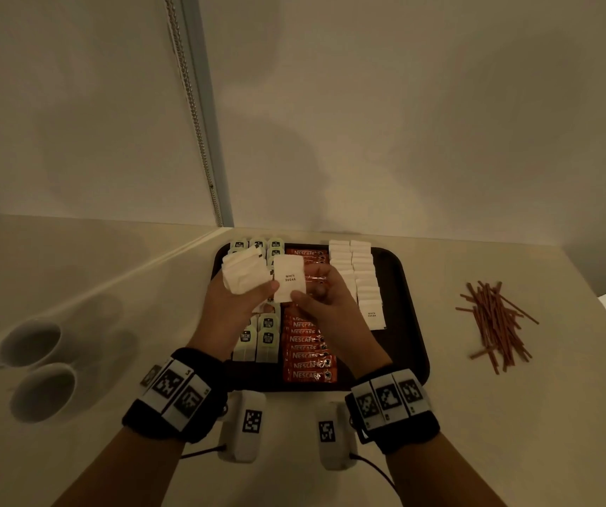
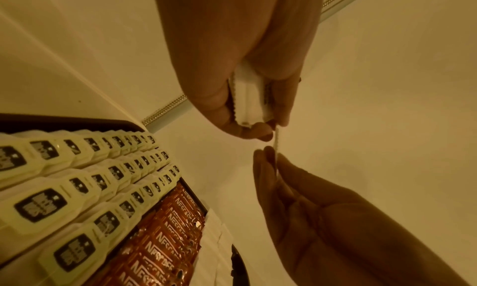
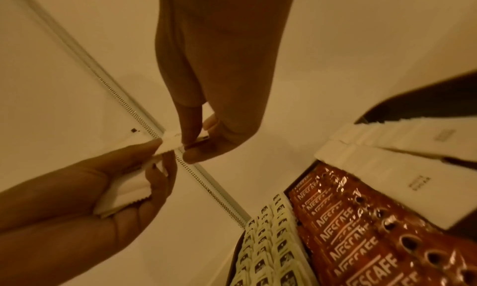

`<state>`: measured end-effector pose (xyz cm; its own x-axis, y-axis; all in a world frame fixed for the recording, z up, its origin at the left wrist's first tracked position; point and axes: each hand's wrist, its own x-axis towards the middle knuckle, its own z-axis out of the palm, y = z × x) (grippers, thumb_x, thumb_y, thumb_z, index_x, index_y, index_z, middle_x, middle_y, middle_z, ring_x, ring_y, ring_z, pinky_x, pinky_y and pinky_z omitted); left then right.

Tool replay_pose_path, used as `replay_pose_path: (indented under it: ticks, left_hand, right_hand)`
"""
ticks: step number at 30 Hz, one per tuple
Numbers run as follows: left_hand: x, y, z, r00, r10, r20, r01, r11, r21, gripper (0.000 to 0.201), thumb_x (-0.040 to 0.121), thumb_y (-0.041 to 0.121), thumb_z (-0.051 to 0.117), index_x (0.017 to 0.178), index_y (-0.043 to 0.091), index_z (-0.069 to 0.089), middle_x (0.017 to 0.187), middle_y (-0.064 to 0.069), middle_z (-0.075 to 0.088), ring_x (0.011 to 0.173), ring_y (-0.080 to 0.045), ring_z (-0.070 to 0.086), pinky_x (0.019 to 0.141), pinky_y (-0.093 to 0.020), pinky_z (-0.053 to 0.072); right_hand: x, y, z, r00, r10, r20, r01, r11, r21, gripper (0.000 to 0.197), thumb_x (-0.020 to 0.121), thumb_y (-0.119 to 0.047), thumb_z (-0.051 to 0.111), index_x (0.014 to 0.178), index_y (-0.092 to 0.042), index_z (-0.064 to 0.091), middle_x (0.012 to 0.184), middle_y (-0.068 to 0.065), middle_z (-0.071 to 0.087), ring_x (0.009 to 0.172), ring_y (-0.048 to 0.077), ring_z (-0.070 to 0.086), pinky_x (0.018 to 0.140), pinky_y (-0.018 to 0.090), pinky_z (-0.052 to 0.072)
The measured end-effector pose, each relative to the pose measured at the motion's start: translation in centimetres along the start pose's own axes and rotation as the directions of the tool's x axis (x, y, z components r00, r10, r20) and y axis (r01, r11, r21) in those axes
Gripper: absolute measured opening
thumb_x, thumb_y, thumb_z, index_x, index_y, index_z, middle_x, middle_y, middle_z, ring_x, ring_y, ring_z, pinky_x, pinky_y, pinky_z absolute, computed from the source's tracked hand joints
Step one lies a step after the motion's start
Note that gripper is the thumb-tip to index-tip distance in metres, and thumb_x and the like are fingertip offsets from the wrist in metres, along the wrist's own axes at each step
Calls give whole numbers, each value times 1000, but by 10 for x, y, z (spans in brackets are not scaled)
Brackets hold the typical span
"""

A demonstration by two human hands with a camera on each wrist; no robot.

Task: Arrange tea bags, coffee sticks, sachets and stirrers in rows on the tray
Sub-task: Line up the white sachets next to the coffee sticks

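Above the dark tray point(image 1: 409, 305), my left hand point(image 1: 257, 287) grips a stack of white sugar sachets point(image 1: 243, 274). My right hand point(image 1: 299, 297) pinches the lower edge of a single sachet point(image 1: 290, 279) marked WHITE SUGAR, held upright beside the stack. In the left wrist view this sachet point(image 2: 276, 147) shows edge-on between the right hand's fingertips point(image 2: 268, 157), its top edge at the left hand's fingers. On the tray lie rows of tea bags point(image 1: 268, 338), red coffee sticks point(image 1: 305, 347) and two rows of sugar sachets point(image 1: 362, 272). A loose pile of brown stirrers point(image 1: 495, 323) lies on the table, right of the tray.
Two white cups point(image 1: 38, 367) stand on the counter at the left. The tray sits against the back wall, beside a window frame with a bead chain point(image 1: 199, 140). A bare strip of tray shows right of the sugar rows. The table's right edge is just past the stirrers.
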<state>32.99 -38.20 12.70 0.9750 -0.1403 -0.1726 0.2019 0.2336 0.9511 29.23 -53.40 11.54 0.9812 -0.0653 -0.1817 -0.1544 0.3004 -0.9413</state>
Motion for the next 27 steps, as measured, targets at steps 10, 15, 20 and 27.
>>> replay_pose_path:
  ticks: [10, 15, 20, 27]
  left_hand:
    - [0, 1, 4, 1000, 2, -5, -2, 999, 42, 43, 77, -2, 71, 115, 15, 58, 100, -4, 70, 85, -17, 69, 57, -25, 54]
    - [1, 2, 2, 977, -211, 38, 215, 952, -219, 28, 94, 4, 45, 118, 13, 54, 91, -14, 68, 65, -21, 66, 49, -24, 51]
    - [-1, -1, -4, 958, -286, 20, 274, 892, -359, 21, 96, 6, 41, 109, 12, 56, 103, -18, 63, 77, -31, 66, 58, -31, 59]
    - [-4, -5, -4, 964, -267, 6, 256, 915, -313, 24, 97, 8, 45, 116, 19, 56, 104, -11, 67, 81, -26, 70, 63, -36, 59]
  right_hand:
    - [-2, -3, -2, 999, -13, -45, 7, 992, -125, 12, 91, -11, 57, 102, -13, 62, 109, 13, 64, 93, 21, 67, 75, 25, 56]
    - [0, -8, -34, 989, -34, -144, 16, 992, -126, 8, 92, -9, 53, 94, -11, 60, 103, 3, 65, 91, 16, 68, 77, 27, 56]
    - [1, 9, -102, 915, -58, -400, -107, 919, -379, 13, 93, -9, 53, 104, -7, 60, 107, 6, 64, 93, 16, 65, 73, 22, 56]
    - [3, 58, -168, 865, -8, -503, -406, 579, -707, 22, 90, -19, 60, 110, -10, 59, 111, 8, 63, 103, 24, 58, 91, 35, 46]
